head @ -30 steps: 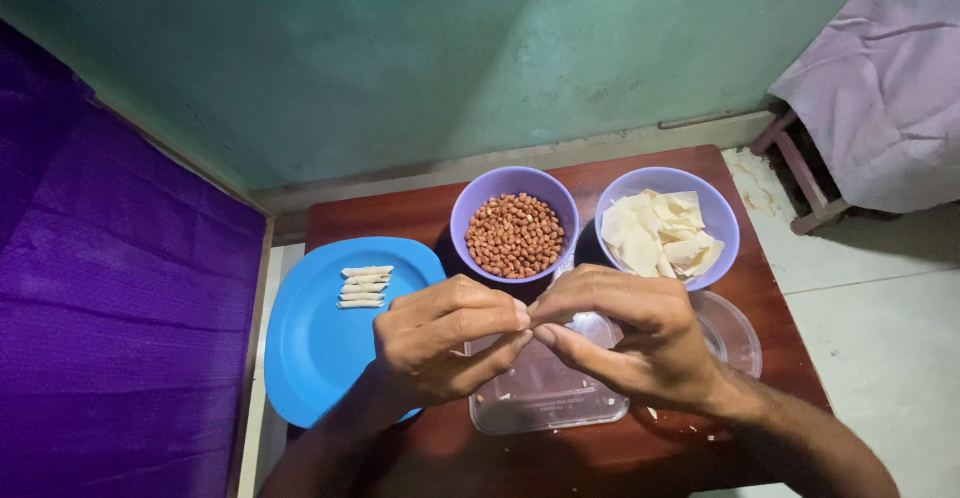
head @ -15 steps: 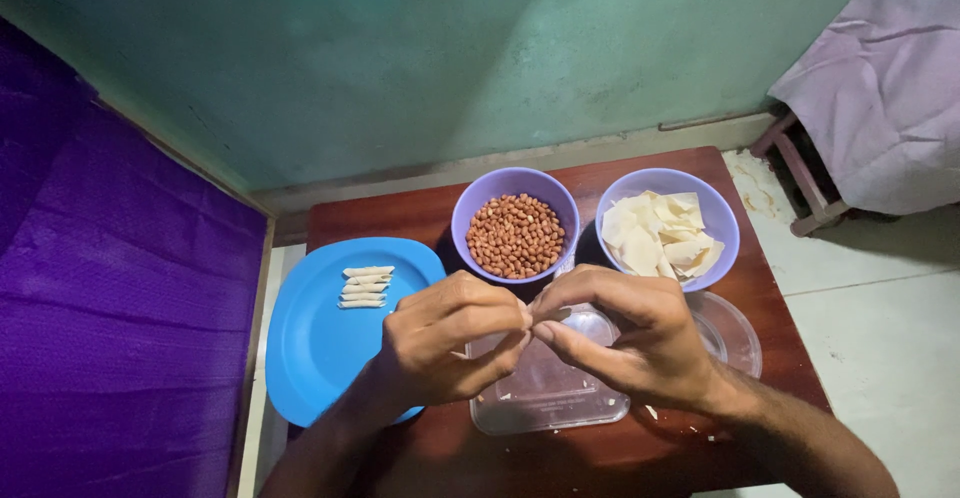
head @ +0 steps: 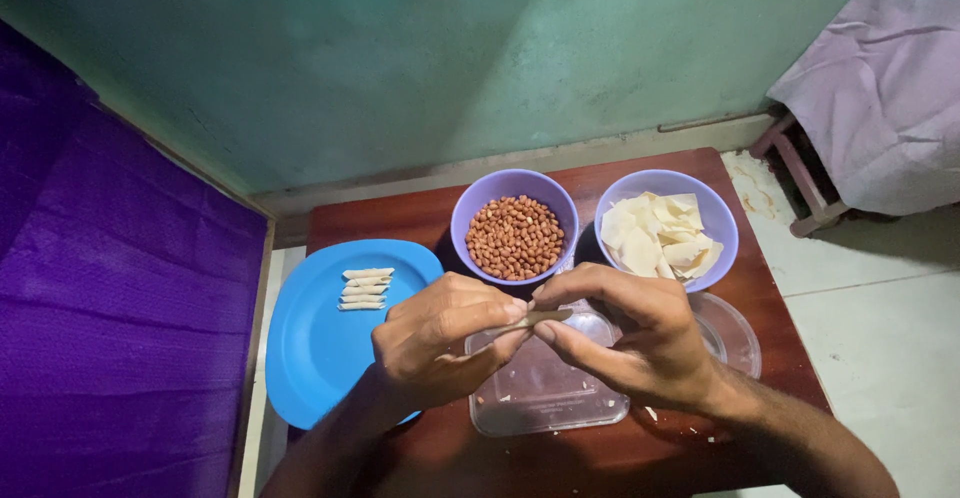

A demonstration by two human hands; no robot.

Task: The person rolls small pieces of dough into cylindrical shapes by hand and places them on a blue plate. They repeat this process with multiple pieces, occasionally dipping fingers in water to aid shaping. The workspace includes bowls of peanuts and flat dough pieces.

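Centrally, two bare hands meeting over a wooden table (head: pixel 400 220). Left hand (head: pixel 440 343) and right hand (head: pixel 630 343) both pinching one thin pale roll (head: pixel 535 319) between thumb and fingertips, above one clear plastic tub (head: pixel 545 403). One clear round lid (head: pixel 735 328) just beside the tub. Two purple bowls behind: one bowl of peanuts (head: pixel 514 236), one bowl of pale wrappers (head: pixel 660 233). One blue plate (head: pixel 320 348) at left, carrying four finished rolls (head: pixel 365 288) stacked in a row.
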